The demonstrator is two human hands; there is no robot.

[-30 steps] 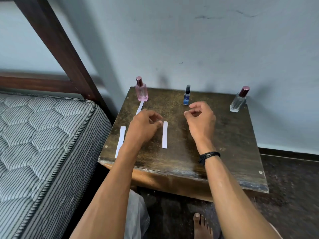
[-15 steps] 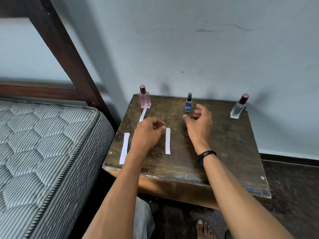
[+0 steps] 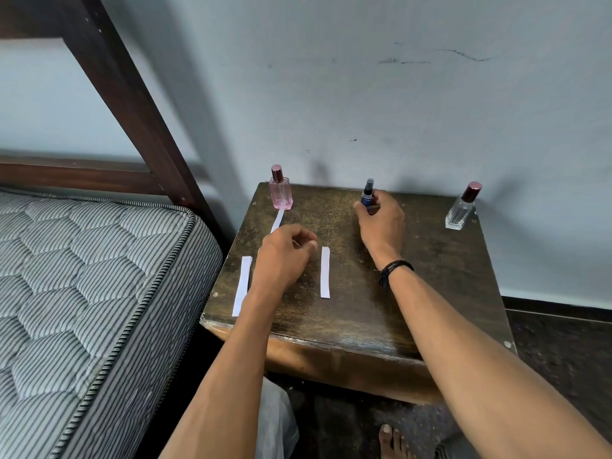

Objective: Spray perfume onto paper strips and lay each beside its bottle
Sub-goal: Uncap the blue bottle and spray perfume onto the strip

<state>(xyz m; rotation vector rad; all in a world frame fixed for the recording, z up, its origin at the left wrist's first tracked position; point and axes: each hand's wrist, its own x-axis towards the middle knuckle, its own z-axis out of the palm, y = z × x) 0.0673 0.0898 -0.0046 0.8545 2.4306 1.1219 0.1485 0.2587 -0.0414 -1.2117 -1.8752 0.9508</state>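
Note:
Three perfume bottles stand along the back of a dark wooden table: a pink one at the left, a small blue spray in the middle and a clear one with a maroon cap at the right. My right hand grips the small blue spray. My left hand hovers over the table with fingers curled and nothing in it. One white paper strip lies in front of the pink bottle. Two more strips lie nearer me, one at the left and one in the middle.
A striped mattress on a dark wooden bed frame stands close against the table's left side. The pale wall runs right behind the bottles. My bare foot is on the dark floor under the table's front edge.
My right hand has reached forward from mid-table and closed round the small blue spray. My left hand has stayed between the two near strips.

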